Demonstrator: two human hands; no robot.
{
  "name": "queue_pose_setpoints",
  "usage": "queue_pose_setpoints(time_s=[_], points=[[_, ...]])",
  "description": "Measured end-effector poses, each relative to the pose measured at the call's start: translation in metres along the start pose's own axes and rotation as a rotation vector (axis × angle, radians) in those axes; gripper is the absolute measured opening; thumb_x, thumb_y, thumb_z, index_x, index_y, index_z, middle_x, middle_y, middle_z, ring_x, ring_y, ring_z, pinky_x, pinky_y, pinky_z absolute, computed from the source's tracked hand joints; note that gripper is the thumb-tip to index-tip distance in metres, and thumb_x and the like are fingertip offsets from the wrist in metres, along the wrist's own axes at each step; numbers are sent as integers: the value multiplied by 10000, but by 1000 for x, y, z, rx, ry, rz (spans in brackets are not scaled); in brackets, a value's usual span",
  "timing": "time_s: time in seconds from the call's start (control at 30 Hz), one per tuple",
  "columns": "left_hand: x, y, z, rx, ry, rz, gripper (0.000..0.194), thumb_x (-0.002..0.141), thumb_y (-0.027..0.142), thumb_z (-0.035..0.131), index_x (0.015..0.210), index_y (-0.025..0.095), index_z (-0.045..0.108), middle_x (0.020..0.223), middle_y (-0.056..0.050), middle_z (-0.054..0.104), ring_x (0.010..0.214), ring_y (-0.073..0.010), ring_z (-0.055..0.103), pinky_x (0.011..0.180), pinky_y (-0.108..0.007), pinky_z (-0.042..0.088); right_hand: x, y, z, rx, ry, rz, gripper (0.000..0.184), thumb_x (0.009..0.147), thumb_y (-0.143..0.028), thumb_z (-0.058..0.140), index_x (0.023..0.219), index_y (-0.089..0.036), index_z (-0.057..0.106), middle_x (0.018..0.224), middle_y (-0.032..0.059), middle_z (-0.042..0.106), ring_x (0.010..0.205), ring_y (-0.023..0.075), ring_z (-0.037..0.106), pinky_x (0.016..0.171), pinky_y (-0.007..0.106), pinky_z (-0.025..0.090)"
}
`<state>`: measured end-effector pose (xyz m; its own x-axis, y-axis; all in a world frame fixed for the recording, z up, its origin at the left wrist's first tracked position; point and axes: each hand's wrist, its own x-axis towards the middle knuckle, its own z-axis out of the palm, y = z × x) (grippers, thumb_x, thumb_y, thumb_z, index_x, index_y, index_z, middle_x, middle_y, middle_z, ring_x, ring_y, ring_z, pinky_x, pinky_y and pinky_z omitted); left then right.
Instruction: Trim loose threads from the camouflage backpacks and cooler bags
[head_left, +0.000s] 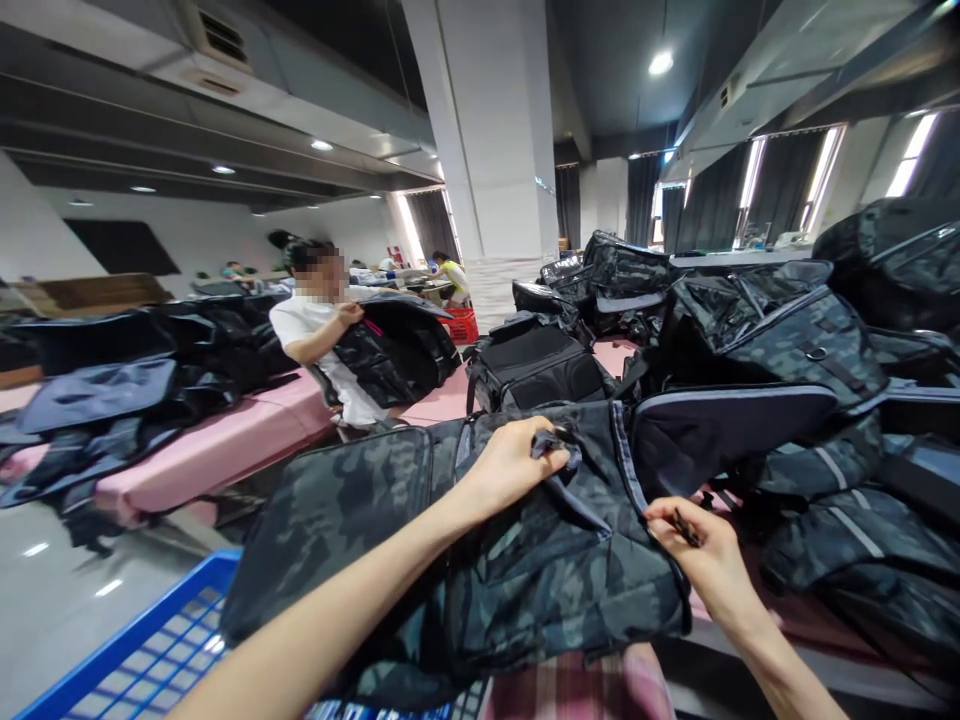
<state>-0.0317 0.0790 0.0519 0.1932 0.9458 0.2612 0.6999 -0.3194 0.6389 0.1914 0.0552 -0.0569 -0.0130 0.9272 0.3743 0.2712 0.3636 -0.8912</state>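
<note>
A dark camouflage backpack (540,590) lies across my lap, with its front part opened out. My left hand (514,462) is closed on a bunched fold of its dark fabric, near the top middle. At the right, my right hand (697,545) pinches the backpack's edge by a grey-trimmed seam between thumb and forefinger. In the same hand's curled fingers sits a small dark tool (685,527) that looks like thread snips. Beside the seam, an open flap with a dark lining (727,430) stands up.
A blue plastic basket (142,640) stands at the lower left. Camouflage backpacks (787,330) pile up on the right of the pink-covered table (431,400). Across it, a co-worker (322,320) handles a black bag (405,350). A red basket (461,325) stands by the white pillar (487,150).
</note>
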Motion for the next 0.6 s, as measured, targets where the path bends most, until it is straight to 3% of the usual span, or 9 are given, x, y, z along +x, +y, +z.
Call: queue_pose_setpoints(time_s=[0.1,0.2,0.3,0.4,0.47,0.53,0.6], points=[[-3,-2,0,-513,77,-173,252,603,233,642,824,143,562,632,15,558,586,-123,524,580,-235,401,9,-7,-6,-100,-68,-84,194,755,-339,547,825,-198,662,808,40,684,728,176,631,668,262,488],[-6,-2,-3,-653,74,-207,349,546,144,623,887,136,553,624,31,538,558,-98,487,566,-217,377,35,-21,-2,-237,12,-133,304,739,-370,590,1004,-228,628,929,46,679,820,198,635,738,298,484],[-8,3,-7,-400,5,-51,373,546,85,532,913,145,568,700,5,584,610,-115,512,582,-223,371,64,-29,15,-325,91,-109,403,687,-390,636,1049,-217,601,896,51,681,803,214,636,714,318,478],[-14,11,-15,146,-2,85,421,562,97,534,973,165,596,827,-50,650,733,-186,572,670,-282,393,81,-28,30,-238,64,-77,357,706,-345,592,1032,-199,587,765,27,672,727,191,633,661,291,466],[-19,14,-23,473,16,88,319,607,162,561,914,175,643,793,-72,669,751,-229,589,703,-323,386,85,-25,35,-183,88,-90,337,716,-323,566,1028,-196,578,755,22,665,730,181,628,664,279,454],[-23,13,-32,610,68,58,162,667,245,545,743,170,667,697,-79,657,708,-238,587,683,-332,377,85,-22,35,-151,105,-106,335,717,-320,559,1026,-188,574,740,21,657,712,176,618,658,273,443],[-25,7,-38,522,172,37,197,694,295,524,598,159,630,648,-69,627,668,-214,568,642,-306,369,84,-22,33,-114,100,-103,335,723,-329,552,1021,-177,570,699,12,641,659,166,599,626,266,427]])
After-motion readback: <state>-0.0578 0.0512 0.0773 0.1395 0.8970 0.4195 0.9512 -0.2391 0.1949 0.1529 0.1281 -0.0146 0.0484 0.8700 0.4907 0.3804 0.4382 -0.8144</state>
